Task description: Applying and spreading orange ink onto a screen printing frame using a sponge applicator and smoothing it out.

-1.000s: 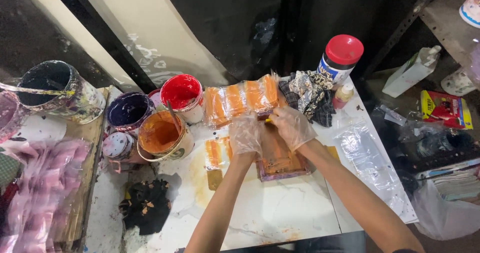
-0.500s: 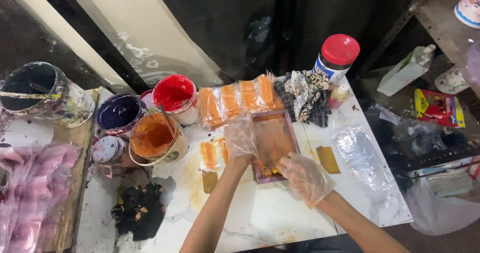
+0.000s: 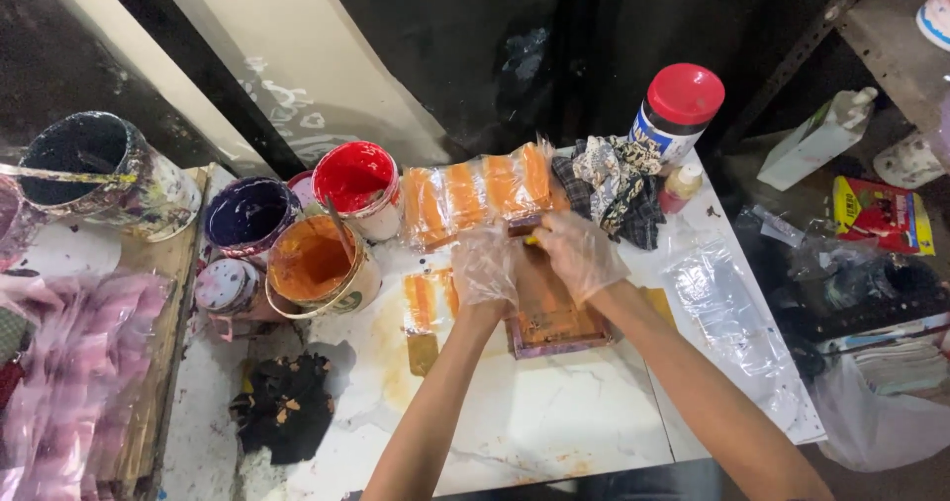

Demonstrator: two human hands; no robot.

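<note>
The right hand has come back from the near edge to the top of the small orange-stained wooden frame on the white counter — both gloved hands, left hand too, pinch a small brown tool there, fingers pressed together.

right hand back up at far end of small framed screen; half second ago it hung low, near table's front edge, clear of frame. now both gloved hands side by side again over screen's top, as one second ago. left hand shifted slightly, fingers now meeting right hand's at brown-handled tool held across frame's far edge. orange-stained screen face, open to view half second ago, now partly covered by hands and forearms.
</note>
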